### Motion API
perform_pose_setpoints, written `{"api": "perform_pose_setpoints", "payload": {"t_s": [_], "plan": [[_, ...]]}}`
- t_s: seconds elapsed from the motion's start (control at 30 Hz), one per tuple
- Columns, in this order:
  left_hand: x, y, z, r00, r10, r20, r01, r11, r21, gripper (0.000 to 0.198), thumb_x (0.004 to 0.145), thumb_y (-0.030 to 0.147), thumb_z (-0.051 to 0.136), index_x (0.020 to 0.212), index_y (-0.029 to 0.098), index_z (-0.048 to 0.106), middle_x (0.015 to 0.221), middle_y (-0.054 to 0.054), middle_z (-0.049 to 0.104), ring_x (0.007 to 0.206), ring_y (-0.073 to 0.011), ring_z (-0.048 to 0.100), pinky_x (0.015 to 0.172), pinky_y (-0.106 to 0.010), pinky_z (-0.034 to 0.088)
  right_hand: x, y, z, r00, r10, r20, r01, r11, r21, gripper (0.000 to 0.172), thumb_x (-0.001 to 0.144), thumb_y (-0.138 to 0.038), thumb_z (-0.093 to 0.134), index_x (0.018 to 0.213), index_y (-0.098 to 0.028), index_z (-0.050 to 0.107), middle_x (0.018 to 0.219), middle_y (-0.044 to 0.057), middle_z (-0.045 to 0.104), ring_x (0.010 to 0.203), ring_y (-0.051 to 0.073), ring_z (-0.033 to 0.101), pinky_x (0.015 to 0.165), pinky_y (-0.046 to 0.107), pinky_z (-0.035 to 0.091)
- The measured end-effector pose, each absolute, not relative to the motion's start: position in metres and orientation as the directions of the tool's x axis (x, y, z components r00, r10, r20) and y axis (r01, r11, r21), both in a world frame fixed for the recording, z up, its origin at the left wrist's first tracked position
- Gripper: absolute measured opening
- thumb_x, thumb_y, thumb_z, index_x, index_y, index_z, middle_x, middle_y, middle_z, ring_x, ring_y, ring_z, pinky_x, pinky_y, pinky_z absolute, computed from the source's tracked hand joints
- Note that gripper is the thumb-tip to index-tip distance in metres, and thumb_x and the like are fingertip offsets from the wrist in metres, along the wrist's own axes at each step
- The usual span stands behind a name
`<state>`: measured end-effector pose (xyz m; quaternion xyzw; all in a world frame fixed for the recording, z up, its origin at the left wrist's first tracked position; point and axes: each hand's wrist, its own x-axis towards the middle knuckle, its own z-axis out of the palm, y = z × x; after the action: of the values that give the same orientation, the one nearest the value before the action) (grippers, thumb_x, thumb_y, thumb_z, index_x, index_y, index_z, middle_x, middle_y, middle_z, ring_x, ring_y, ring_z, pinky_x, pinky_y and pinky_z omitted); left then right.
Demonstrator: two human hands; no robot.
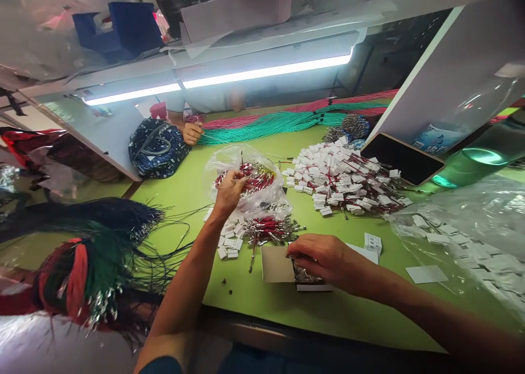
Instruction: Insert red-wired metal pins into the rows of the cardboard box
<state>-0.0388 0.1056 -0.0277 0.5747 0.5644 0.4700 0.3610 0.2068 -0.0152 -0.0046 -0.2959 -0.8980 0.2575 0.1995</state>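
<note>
My left hand (231, 191) is closed, fingertips pinched, at the edge of an open clear plastic bag (223, 158) of red wires with metal ends (262, 178); what it pinches is too small to make out. Over a small open box (315, 287) of shiny metal pieces, my right hand (324, 259) is held with its fingers pressed together; anything between them is hidden. The box's brown lid flap (279, 264) lies to its left. Between bag and box is a bunch of red wires (270, 229), beside loose white connectors (232, 238).
A big heap of white connectors (340, 177) lies right of centre, near a phone (402, 158) and a green bottle (479, 155). Dark wire bundles (123, 215) hang at left. Another person's hand (192, 133) is by green cables (262, 127) behind the bag.
</note>
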Motion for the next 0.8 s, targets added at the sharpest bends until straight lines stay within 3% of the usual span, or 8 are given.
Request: {"api": "perform_pose_setpoints", "payload": {"t_s": [0.27,0.5,0.67,0.8], "plan": [[-0.044,0.133,-0.039,-0.104,0.975,0.195,0.478,-0.123,0.870,0.011,0.075,0.025,0.053,0.080,0.016,0.058,0.079,-0.001,0.063,0.073,-0.0122,0.055,0.071,-0.025,0.042,0.205,-0.019,-0.001,-0.725,0.651,0.224,0.397,0.660,-0.638,0.021,0.089,-0.018,0.044,0.094,-0.017,0.065,0.079,0.005,0.068,0.072,0.014,0.062,0.070,0.024,0.048],[-0.038,0.130,-0.034,-0.103,0.983,0.154,0.585,-0.066,0.809,0.003,0.066,0.016,0.059,0.064,0.018,0.060,0.062,0.001,0.058,0.067,-0.0145,0.051,0.068,-0.027,0.040,0.206,-0.017,0.004,-0.715,0.669,0.202,0.388,0.620,-0.682,0.020,0.088,-0.019,0.044,0.090,-0.018,0.064,0.081,0.005,0.069,0.071,0.014,0.062,0.068,0.024,0.048],[-0.038,0.128,-0.030,-0.083,0.992,0.098,0.568,-0.034,0.823,0.001,0.063,0.017,0.059,0.062,0.017,0.059,0.055,0.003,0.053,0.058,-0.0122,0.047,0.060,-0.025,0.038,0.205,-0.014,0.007,-0.710,0.681,0.180,0.380,0.586,-0.716,0.018,0.085,-0.017,0.045,0.088,-0.017,0.062,0.080,0.004,0.068,0.070,0.013,0.060,0.065,0.023,0.045],[-0.036,0.125,-0.032,-0.082,0.994,0.067,0.491,-0.018,0.871,0.007,0.065,0.023,0.059,0.066,0.016,0.058,0.056,0.004,0.052,0.056,-0.0107,0.048,0.056,-0.024,0.040,0.203,-0.005,0.013,-0.685,0.715,0.144,0.387,0.524,-0.759,0.012,0.082,-0.016,0.045,0.081,-0.017,0.057,0.067,-0.001,0.059,0.056,0.009,0.049,0.054,0.020,0.039]]}}
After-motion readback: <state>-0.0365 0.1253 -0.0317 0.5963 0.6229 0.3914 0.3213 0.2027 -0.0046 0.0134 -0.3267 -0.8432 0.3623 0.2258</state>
